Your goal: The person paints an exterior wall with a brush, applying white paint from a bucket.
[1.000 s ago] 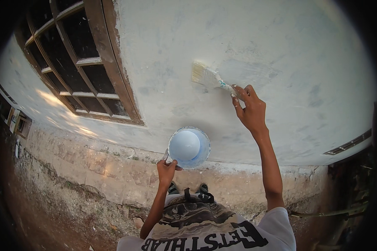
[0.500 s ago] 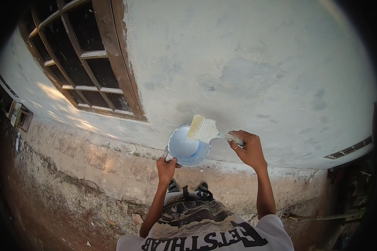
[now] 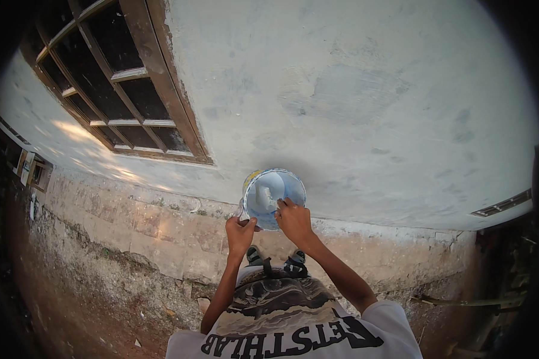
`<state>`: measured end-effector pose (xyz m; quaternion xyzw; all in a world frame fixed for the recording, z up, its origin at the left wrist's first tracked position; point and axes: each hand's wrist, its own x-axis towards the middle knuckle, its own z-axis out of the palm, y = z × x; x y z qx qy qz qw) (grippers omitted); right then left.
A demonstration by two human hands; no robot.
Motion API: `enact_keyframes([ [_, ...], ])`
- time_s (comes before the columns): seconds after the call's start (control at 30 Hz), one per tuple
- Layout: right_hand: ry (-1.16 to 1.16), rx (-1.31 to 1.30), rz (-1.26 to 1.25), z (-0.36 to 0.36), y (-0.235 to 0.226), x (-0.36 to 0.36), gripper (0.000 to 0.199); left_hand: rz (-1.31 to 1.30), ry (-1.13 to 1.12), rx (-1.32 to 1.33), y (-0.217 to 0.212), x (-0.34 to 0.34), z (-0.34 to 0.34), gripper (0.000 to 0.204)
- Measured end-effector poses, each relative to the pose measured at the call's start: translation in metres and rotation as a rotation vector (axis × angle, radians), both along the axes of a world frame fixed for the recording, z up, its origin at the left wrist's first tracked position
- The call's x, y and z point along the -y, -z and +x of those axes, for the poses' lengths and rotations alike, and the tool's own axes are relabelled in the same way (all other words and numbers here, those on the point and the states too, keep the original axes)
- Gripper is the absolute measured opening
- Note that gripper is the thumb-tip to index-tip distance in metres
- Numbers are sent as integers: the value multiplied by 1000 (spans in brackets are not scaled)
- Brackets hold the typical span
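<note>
My left hand (image 3: pixel 240 230) grips the handle of a small white paint bucket (image 3: pixel 273 195), held up in front of the wall. Above the bucket's near rim, my right hand (image 3: pixel 293 218) holds a paintbrush (image 3: pixel 268 194) whose bristle end is down inside the bucket in white paint. The brush handle is mostly hidden by my fingers. The white plastered wall (image 3: pixel 353 102) rises directly behind the bucket.
A brown wooden window frame (image 3: pixel 126 96) with dark panes sits on the wall to the upper left. The wall's base (image 3: pixel 161 233) is bare, stained concrete above reddish dirt ground (image 3: pixel 72 311). My shoes (image 3: pixel 275 258) stand close to the wall. A small vent (image 3: pixel 502 203) is at right.
My right hand came down from the wall with the brush, first over the bucket's rim, and now the brush is dipped inside the bucket. The left hand kept the bucket nearly still.
</note>
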<state>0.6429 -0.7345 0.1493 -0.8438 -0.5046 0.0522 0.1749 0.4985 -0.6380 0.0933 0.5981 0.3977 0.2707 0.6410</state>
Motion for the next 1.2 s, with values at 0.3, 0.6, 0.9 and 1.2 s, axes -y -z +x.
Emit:
enact_keyframes([
  [0.3,-11,-173,189,-2,5,7,32,10,-14,82,8,-2,-3,22],
  [0.6,136,-784,399,34,-20,42,36,-37,-45,36,2,-7,-6,14],
  [0.9,76,-842,358,110,-129,53,21,-51,-55,117,3,-1,-2,19],
  [1.2,102,-286,347,174,-169,35,29,-79,-19,97,-2,7,3,17],
])
